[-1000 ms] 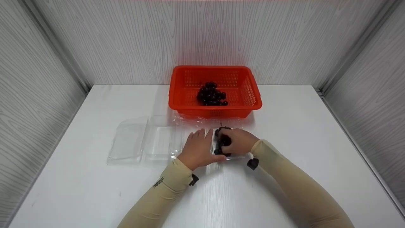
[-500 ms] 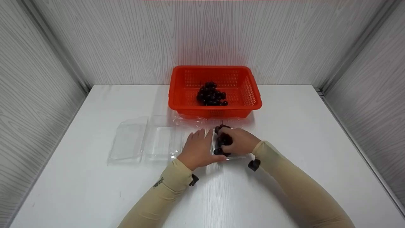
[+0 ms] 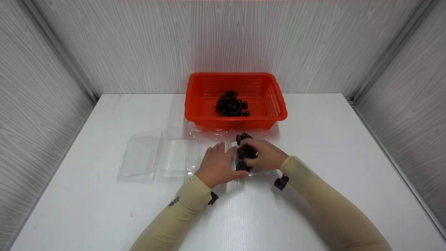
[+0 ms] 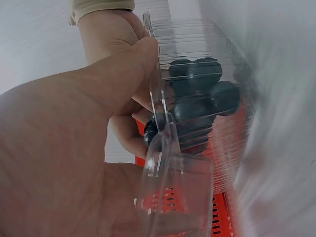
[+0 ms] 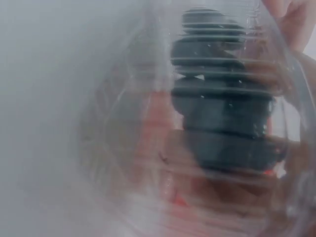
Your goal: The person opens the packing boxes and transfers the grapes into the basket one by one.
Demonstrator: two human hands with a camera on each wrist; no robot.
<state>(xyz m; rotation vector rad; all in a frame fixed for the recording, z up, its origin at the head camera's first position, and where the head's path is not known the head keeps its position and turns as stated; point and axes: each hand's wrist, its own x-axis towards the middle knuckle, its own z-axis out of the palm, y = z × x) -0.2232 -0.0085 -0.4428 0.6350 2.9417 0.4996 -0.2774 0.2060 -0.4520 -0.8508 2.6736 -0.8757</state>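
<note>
A bunch of dark grapes (image 3: 246,152) sits in a clear plastic container (image 3: 262,173) on the white table. My right hand (image 3: 266,154) reaches over the container and grips the bunch between curled fingers and thumb, covering part of it. At the container's left side rests my left hand (image 3: 216,168), its fingers extended and the thumb lying along the near rim. Through the ribbed clear wall, the left wrist view shows dark grapes (image 4: 195,111) close beside the thumb. In the right wrist view the grapes (image 5: 222,113) appear blurred behind the plastic.
Behind the hands stands a red perforated basket (image 3: 239,119) holding another bunch of dark grapes (image 3: 230,104). To the left lies an open clear container (image 3: 174,155), with a clear lid-like half (image 3: 141,153) beside it. White wood-grain panels (image 3: 230,38) enclose the table at the back and sides.
The grapes in my right hand have shifted slightly away from me and spread a little within the container. My left hand has hardly moved.
</note>
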